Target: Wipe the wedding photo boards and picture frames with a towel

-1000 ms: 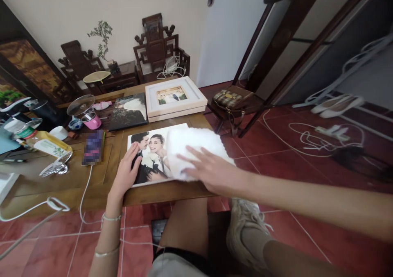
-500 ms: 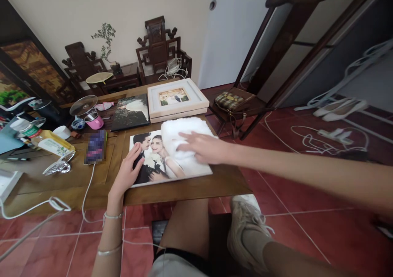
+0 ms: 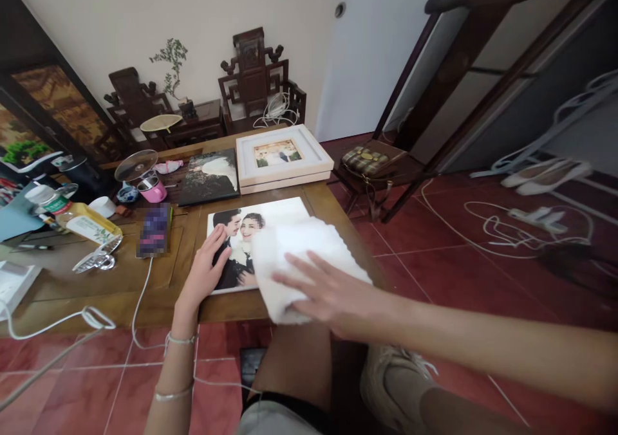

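A large wedding photo print point(image 3: 236, 229) lies flat at the near edge of the wooden table point(image 3: 120, 280). My left hand point(image 3: 205, 271) rests on the print's left edge, fingers stretched out and flat. My right hand point(image 3: 328, 293) lies flat with spread fingers on a white fluffy cloth point(image 3: 299, 255), pressing it onto the print's right half. The cloth hangs a little past the table's near edge and hides much of the picture.
A white framed photo point(image 3: 282, 158) and a dark photo print point(image 3: 210, 176) lie farther back. A phone point(image 3: 154, 230) with a white cable, a pink cup point(image 3: 153, 189), bottles and clutter fill the left. Carved chairs point(image 3: 255, 81) stand behind; cables and a power strip point(image 3: 535, 216) lie on the tiled floor.
My right hand has slid the cloth from the print's far right part back toward me, down to its near edge. My left hand has stayed on the print's left edge.
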`<state>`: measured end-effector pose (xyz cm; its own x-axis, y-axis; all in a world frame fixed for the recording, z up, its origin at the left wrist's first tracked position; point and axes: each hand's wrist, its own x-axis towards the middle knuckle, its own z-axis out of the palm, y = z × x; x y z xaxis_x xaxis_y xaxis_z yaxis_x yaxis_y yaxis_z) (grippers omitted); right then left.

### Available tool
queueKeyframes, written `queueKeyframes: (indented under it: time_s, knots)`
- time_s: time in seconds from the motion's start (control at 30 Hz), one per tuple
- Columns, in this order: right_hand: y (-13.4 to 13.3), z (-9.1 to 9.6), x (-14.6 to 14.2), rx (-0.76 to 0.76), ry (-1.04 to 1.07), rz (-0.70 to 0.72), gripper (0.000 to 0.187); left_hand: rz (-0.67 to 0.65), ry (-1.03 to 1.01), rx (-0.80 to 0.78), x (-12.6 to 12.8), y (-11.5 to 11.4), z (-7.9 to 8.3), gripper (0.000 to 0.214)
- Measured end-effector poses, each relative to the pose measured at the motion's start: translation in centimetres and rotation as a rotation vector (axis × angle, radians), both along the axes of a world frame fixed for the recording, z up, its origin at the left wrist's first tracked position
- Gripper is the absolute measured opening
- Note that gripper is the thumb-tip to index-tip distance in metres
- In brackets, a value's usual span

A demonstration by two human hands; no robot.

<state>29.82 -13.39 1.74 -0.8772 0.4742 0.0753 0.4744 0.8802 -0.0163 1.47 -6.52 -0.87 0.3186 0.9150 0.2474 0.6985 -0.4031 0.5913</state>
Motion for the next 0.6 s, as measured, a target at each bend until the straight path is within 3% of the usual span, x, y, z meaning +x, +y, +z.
queueKeyframes:
  time_s: [0.1, 0.2, 0.47, 0.6]
  knots:
    - [-0.9, -0.4, -0.5, 0.015, 0.039, 0.090, 0.039, -0.016, 0.014, -0.026, -0.2, 0.0, 0.1, 0.050]
    - [1.2, 0.2, -0.8, -0.022, -0.001, 0.090, 0.045, -0.019, 0.026, -0.025, -0.3, 0.1, 0.0, 0.050]
    - [11.0, 1.3, 0.2, -0.067, -0.083, -0.273, 0.067, -0.036, -0.003, -0.013, -0.5, 0.2, -0.2, 0.050]
    - [11.5, 1.1, 0.1, -0.075, -0.092, -0.336, 0.068, -0.016, -0.010, -0.017, -0.5, 0.1, -0.2, 0.050]
